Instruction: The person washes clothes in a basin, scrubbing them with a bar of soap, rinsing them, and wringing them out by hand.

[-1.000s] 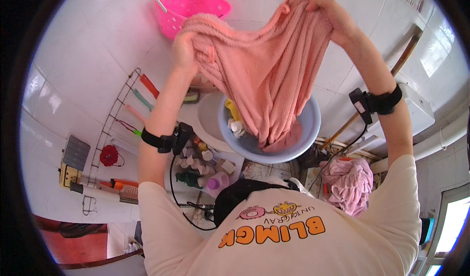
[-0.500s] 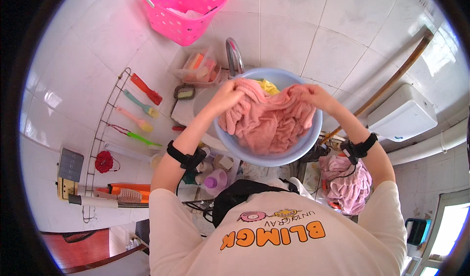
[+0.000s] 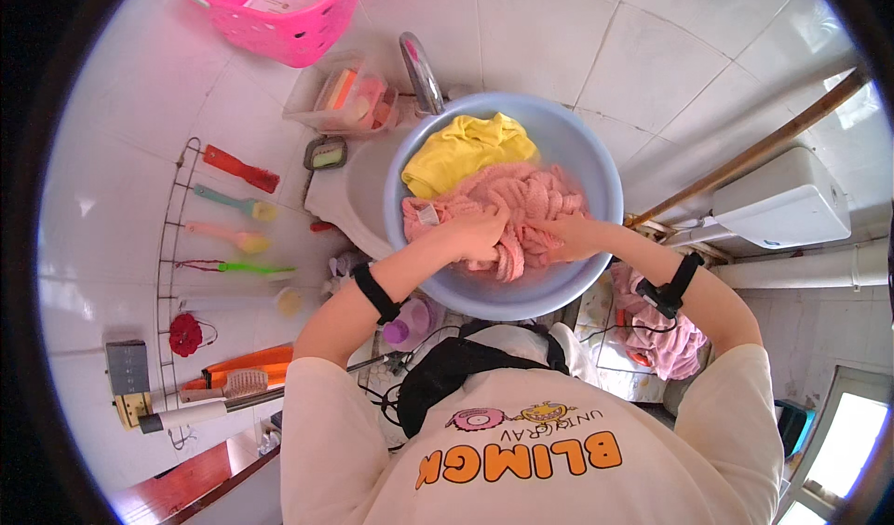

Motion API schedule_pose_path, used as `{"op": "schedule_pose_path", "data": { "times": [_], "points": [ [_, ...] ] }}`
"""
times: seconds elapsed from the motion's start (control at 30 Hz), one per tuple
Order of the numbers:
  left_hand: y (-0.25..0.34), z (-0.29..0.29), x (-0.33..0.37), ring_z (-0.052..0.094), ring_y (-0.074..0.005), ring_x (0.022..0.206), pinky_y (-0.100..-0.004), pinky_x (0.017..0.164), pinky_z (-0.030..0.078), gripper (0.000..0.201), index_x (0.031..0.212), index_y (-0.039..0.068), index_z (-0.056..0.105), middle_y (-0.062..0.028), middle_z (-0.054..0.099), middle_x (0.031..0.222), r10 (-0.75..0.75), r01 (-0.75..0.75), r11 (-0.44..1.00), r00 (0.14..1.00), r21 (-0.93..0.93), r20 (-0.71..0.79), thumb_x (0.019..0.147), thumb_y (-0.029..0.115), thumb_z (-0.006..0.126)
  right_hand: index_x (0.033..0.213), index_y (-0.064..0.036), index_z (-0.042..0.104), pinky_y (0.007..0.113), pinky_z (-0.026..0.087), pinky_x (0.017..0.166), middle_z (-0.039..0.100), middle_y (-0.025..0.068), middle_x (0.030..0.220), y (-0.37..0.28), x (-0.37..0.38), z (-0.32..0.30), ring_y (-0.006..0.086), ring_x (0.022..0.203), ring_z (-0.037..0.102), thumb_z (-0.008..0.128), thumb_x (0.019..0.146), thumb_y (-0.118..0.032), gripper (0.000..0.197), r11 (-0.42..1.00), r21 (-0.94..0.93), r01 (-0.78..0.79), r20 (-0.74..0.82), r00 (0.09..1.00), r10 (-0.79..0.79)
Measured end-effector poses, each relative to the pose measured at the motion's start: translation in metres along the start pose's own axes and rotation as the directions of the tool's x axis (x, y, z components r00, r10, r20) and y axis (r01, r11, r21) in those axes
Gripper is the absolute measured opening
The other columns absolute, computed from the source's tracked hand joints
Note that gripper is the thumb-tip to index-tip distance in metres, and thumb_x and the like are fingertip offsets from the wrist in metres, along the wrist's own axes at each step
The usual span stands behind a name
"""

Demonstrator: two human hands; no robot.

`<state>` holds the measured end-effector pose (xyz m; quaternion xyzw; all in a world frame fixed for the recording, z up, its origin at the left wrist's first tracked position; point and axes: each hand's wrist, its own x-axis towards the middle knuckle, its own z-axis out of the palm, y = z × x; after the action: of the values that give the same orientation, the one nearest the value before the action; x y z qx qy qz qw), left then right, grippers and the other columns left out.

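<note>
A wet, fuzzy pink garment (image 3: 521, 190) lies bunched up in a large light-blue basin (image 3: 605, 171). My left hand (image 3: 480, 232) is closed on folds near its front left, close to a small white label. On the right side, my right hand (image 3: 570, 236) grips more of the same cloth, its fingers partly sunk in the folds. Behind the pink garment rests a crumpled yellow cloth (image 3: 470, 151) against the basin's far left wall. The basin sits over a white sink (image 3: 358, 190) with a chrome faucet (image 3: 421, 74) behind it.
A pink basket (image 3: 284, 27) hangs at the upper left, above a clear plastic box (image 3: 349, 101). Brushes hang on a wire rack (image 3: 166, 274). A wooden pole (image 3: 754, 143) leans at the right by a white tank (image 3: 787, 199). Pink cloth (image 3: 675, 339) lies lower right.
Both hands have come down and closer together, lowering the pink garment from a spread, lifted shape into a bunch. More of the yellow cloth now shows. The view has shifted slightly.
</note>
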<state>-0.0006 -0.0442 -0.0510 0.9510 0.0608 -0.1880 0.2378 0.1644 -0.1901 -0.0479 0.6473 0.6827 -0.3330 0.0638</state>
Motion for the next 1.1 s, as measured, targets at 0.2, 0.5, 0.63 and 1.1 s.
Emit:
{"op": "schedule_pose_path", "data": {
  "times": [0.2,0.5,0.63,1.1],
  "points": [
    [-0.008,0.0,0.044,0.058,-0.0391,0.083,-0.0439,0.071,0.047,0.059,0.104,-0.011,0.04,-0.027,0.059,0.09,-0.032,0.03,0.999,0.979,0.016,0.202,0.066,0.028,0.062,0.125,-0.0077,0.033,0.041,0.042,0.083,0.058,0.0225,0.098,0.01,0.02,-0.012,0.032,0.093,0.058,0.065,0.068,-0.029,0.069,0.901,0.423,-0.099,0.178,0.984,0.024],
    [-0.028,0.039,0.09,0.06,-0.0319,0.085,-0.0386,0.071,0.049,0.034,0.09,0.003,0.065,-0.0166,0.063,0.092,-0.108,0.15,0.985,0.927,-0.09,0.36,0.068,0.028,0.062,0.116,0.0006,0.04,0.04,0.046,0.08,0.056,0.0233,0.104,0.009,0.07,-0.009,0.0362,0.099,0.054,0.067,0.056,-0.01,0.067,0.936,0.202,-0.288,0.111,0.956,0.27],
    [-0.011,0.018,0.092,0.062,-0.0304,0.073,-0.0391,0.061,0.048,0.025,0.085,0.002,0.065,-0.0171,0.063,0.085,-0.124,0.131,0.991,0.899,0.012,0.421,0.075,0.021,0.051,0.112,0.003,0.046,0.039,0.049,0.071,0.06,0.0202,0.096,0.034,0.094,0.01,0.0358,0.094,0.057,0.066,0.052,-0.006,0.064,0.931,-0.015,-0.365,0.164,0.917,0.363],
    [-0.04,0.071,0.096,0.061,-0.0278,0.082,-0.0402,0.062,0.048,0.031,0.106,0.005,0.056,-0.0156,0.064,0.088,-0.25,0.339,0.917,0.898,-0.209,0.363,0.08,0.021,0.053,0.076,-0.0039,0.064,0.035,0.047,0.062,0.062,0.0151,0.076,0.027,0.109,-0.006,0.0222,0.072,0.06,0.072,0.053,-0.022,0.03,0.998,0.0,-0.059,-0.09,0.994,0.059]
  ]
}}
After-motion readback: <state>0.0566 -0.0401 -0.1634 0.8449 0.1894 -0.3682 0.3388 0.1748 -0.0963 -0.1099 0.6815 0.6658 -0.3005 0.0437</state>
